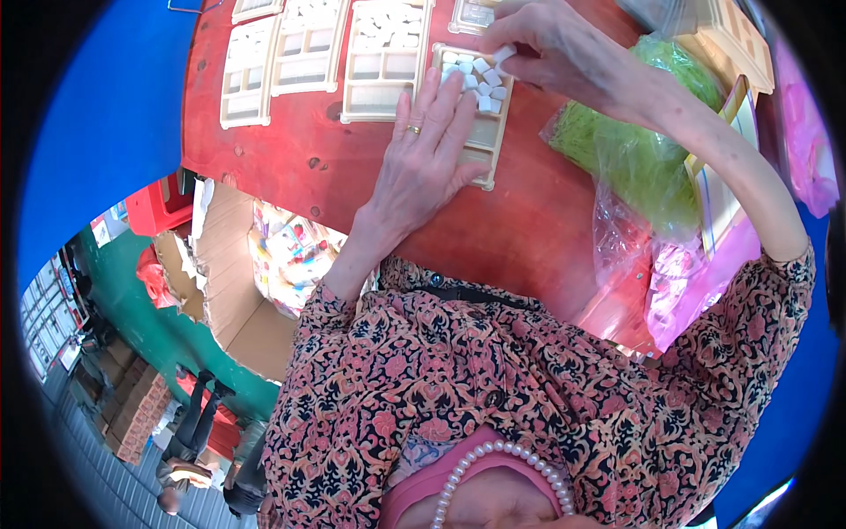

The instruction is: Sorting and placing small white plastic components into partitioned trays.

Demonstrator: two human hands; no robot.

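Observation:
A narrow cream compartment tray (486,132) lies on the red table, with small white blocks (471,81) heaped loosely in its far section. My left hand (421,150) rests flat along the tray's left edge. Its fingers are stretched out, and the fingertips reach beside the blocks. Over the far right side of the tray, my right hand (555,44) pinches one white block (504,54) between thumb and fingers. The tray's nearer sections hold no blocks.
Several similar trays (377,99) stand to the left, with white blocks in their far sections. Right of my hands sit a clear bag of bright green material (630,167) and a stack of cream trays (718,40). An open cardboard box (233,282) stands below the table's left edge.

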